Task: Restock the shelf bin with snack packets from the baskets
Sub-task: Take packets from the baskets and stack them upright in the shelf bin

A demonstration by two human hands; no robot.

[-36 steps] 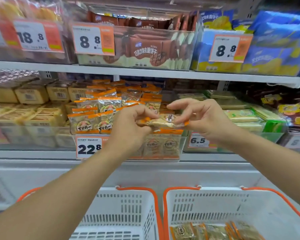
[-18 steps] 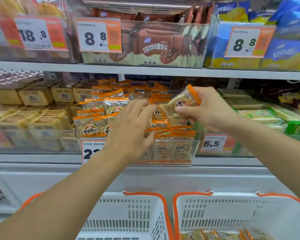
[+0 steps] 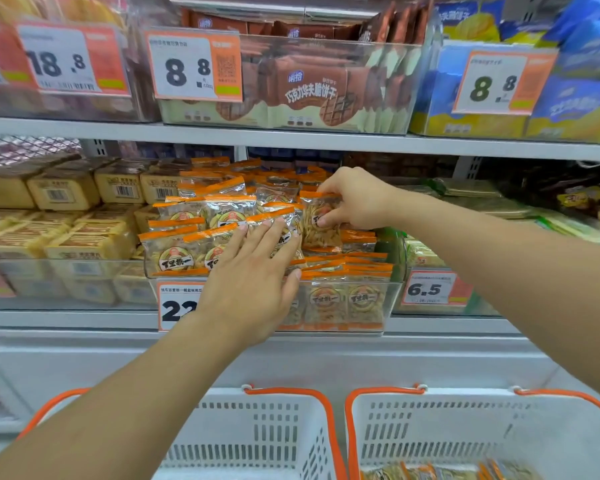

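Note:
A clear shelf bin (image 3: 394, 292) on the middle shelf holds several orange-edged clear snack packets (image 3: 201, 216). My right hand (image 3: 352, 199) pinches one upright snack packet (image 3: 317, 225) by its top edge and side, over the right half of the bin. My left hand (image 3: 253, 275) lies flat with straight fingers against the packets stacked in the bin's left half. Two white baskets with orange rims stand below: the left basket (image 3: 257, 427) and the right basket (image 3: 465, 427), which shows a few packets (image 3: 430, 472) at its bottom.
Boxed cakes (image 3: 63, 216) fill the bin to the left. Green packets (image 3: 471, 192) lie in the bin to the right. The upper shelf (image 3: 291, 136) carries brown biscuit packs (image 3: 309, 88) and blue and yellow packs (image 3: 575, 98), close above my hands. Price tags hang on the bin fronts.
My right hand has carried the packet from in front of the bin down into its right half. My left hand let go of it and now presses flat on the stacked packets.

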